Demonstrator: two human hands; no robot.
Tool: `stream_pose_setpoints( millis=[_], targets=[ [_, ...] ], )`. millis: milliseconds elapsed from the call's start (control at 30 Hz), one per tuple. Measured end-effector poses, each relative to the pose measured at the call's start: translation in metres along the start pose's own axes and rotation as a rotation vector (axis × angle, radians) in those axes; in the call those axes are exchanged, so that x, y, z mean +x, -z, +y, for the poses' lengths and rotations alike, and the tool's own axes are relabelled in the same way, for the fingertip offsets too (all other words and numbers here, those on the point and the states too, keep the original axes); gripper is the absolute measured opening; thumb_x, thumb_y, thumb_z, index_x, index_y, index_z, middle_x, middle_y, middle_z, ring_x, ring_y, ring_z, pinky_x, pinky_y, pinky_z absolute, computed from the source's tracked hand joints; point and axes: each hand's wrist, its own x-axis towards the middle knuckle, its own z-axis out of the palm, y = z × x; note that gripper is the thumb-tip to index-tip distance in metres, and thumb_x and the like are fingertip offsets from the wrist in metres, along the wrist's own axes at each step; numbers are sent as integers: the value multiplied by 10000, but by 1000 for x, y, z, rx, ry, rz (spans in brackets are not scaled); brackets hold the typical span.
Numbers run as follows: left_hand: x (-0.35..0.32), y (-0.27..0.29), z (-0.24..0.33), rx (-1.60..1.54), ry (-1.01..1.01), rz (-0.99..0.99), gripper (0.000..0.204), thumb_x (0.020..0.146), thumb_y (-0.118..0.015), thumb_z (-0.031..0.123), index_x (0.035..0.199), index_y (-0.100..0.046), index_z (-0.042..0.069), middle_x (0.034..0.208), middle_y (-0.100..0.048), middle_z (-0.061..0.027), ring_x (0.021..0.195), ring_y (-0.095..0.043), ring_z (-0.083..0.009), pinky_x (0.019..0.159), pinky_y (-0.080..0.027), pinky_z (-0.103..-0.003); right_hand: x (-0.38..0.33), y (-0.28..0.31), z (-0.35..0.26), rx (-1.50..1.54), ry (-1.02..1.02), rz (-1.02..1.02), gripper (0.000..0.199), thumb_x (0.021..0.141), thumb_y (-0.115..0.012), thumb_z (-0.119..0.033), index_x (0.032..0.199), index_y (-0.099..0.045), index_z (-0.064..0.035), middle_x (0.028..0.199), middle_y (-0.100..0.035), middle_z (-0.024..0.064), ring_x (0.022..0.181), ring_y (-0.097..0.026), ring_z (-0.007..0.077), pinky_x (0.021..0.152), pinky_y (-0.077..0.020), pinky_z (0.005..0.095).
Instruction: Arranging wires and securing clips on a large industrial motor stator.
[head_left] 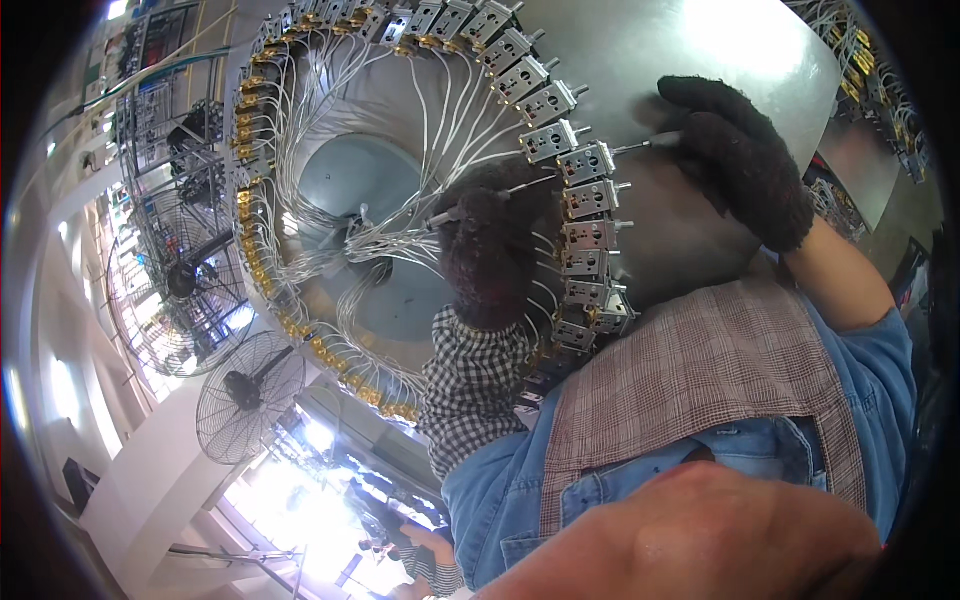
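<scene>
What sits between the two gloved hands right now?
In the head view, one grey switch block on the ring sits between the left hand and right hand, with thin tool tips meeting it from both sides.

Your dark brown fuzzy gloves [745, 165], checked black-and-white sleeve [472, 385] and blue denim shirt [870, 360] show against grey metal sockets [585, 205], white wires [450, 110] and silver bench [640, 60].

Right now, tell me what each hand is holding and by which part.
The left hand holds a thin metal tool by its rear end. The right hand holds another thin tool by its back end. Both tips point at the same grey connector on the ring.
</scene>
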Motion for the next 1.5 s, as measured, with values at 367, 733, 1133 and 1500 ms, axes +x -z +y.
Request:
stream_pose_setpoints(
  millis=[367, 733, 1133, 1500],
  targets=[
    [1, -13, -8, -33, -64, 82, 381, 902, -569, 304, 1043, -569, -50, 822, -594, -119, 684, -552, -175, 573, -451, -277, 2, -7, 7, 38, -10, -78, 384, 899, -547, -204, 1259, -539, -70, 981, -615, 63, 716, -578, 82, 491, -450, 185],
    [2, -5, -10, -56, -73, 80, 329, 910, -570, 238, 1075, -556, -47, 931, -611, -158, 813, -612, -248, 667, -536, -354, 2, -7, 4, 53, -2, -11, 397, 895, -555, -239, 1247, -542, -57, 856, -608, 77, 646, -565, 83, 469, -445, 198],
    [4, 8, -10, -76, -61, 42, 356, 898, -579, 250, 1095, -542, -45, 953, -620, -174, 814, -638, -280, 662, -556, -379, 3, -10, 2, 42, -53, -115, 406, 893, -562, -249, 1243, -541, -44, 824, -596, 71, 634, -556, 83, 458, -446, 201],
    [4, -4, -5, 93, 30, 209, 375, 916, -535, 416, 1027, -563, 59, 756, -597, -76, 625, -564, -161, 535, -482, -283, 3, -17, 3, 59, -22, -62, 393, 895, -569, -242, 1233, -551, -44, 915, -611, 79, 687, -585, 100, 460, -465, 205]
  ],
)
